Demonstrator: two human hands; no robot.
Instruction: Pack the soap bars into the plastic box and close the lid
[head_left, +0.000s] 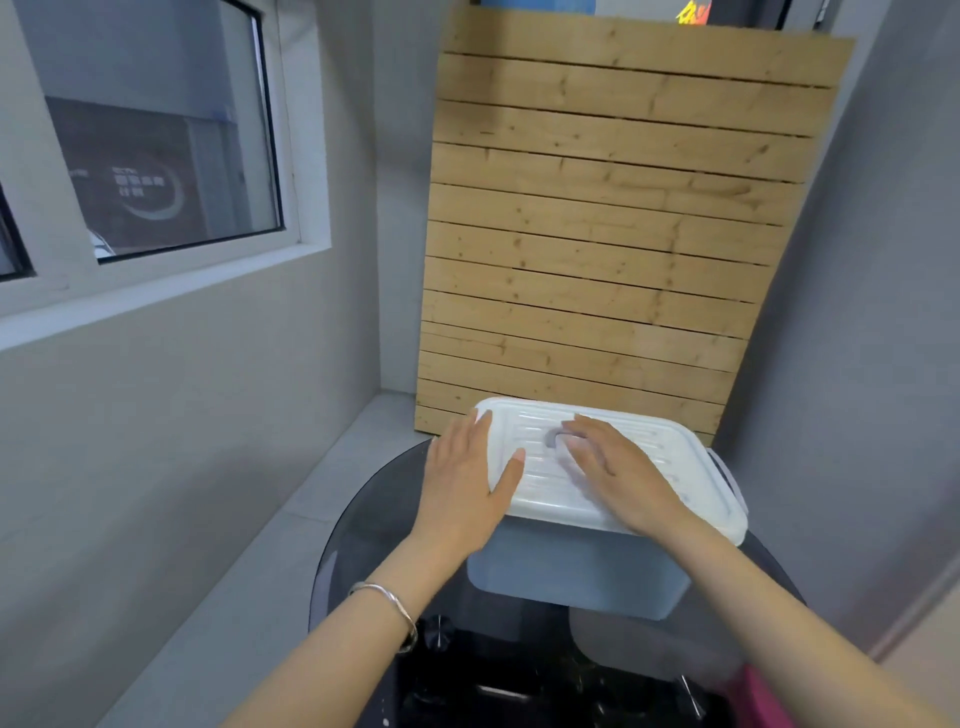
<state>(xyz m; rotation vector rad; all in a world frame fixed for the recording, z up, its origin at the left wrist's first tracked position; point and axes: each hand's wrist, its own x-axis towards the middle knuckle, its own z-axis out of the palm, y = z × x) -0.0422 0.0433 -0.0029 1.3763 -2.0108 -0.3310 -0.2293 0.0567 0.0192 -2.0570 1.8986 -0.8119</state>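
Observation:
A plastic box (576, 571) with pale blue-grey walls stands on a round dark glass table (358, 525). Its white ribbed lid (670, 447) lies on top and covers the box, so no soap bars can be seen. My left hand (462, 483) lies flat over the lid's left edge, fingers straight and thumb on the lid. Flat on the middle of the lid rests my right hand (618, 473), its fingertips by a round recess at the centre.
A slatted wooden panel (597, 234) leans against the wall right behind the box. Grey walls stand close on the left and right, with a window (156, 166) at upper left. A white handle (727, 478) sticks out on the box's right side.

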